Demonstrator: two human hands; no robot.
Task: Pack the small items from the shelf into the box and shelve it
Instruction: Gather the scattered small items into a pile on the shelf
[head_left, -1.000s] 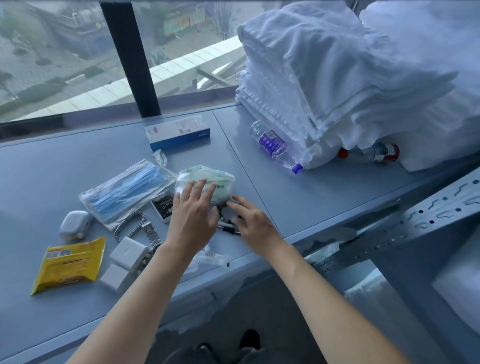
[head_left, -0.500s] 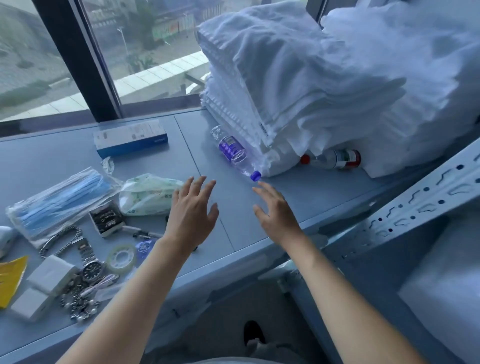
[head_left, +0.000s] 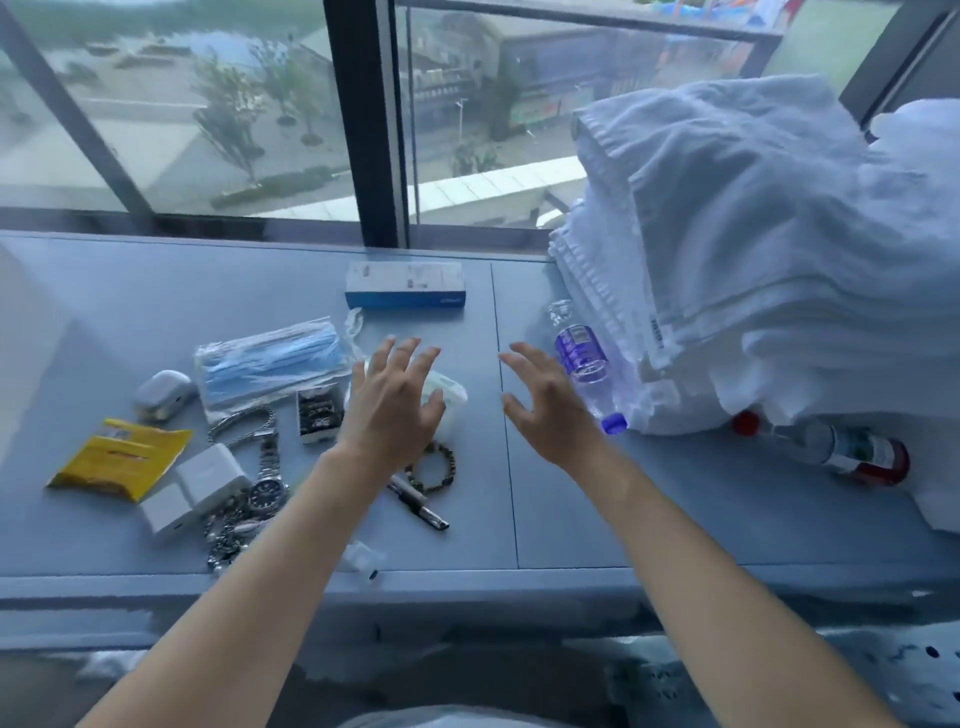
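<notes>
Both hands hover over the grey shelf (head_left: 156, 291), holding nothing. The left hand (head_left: 392, 410) has its fingers spread wide above a pale green-white packet (head_left: 449, 402), and the right hand (head_left: 553, 410) is splayed too, just left of a water bottle with a purple label (head_left: 582, 358) lying on its side.

The small stuff is all out on the shelf: a pack of blue masks (head_left: 272, 364), a white earbud case (head_left: 163, 395), a yellow sachet (head_left: 122, 457), two white chargers (head_left: 195, 491), a wristwatch (head_left: 267, 480), a bead bracelet (head_left: 434, 467), a pen (head_left: 418, 506) and a blue-and-white carton (head_left: 405, 285) at the back. No packing box that I can see, so nothing looks packed yet.

What I'd worry about: that bottle is round and on its side, so a careless nudge from the right hand could probably send it rolling toward the front edge. The tangle of chain jewellery (head_left: 228, 535) near the edge looks easy to snag and drag off. And the towel stack (head_left: 769, 249) leans over the bottle, so tugging it might shift the pile.
</notes>
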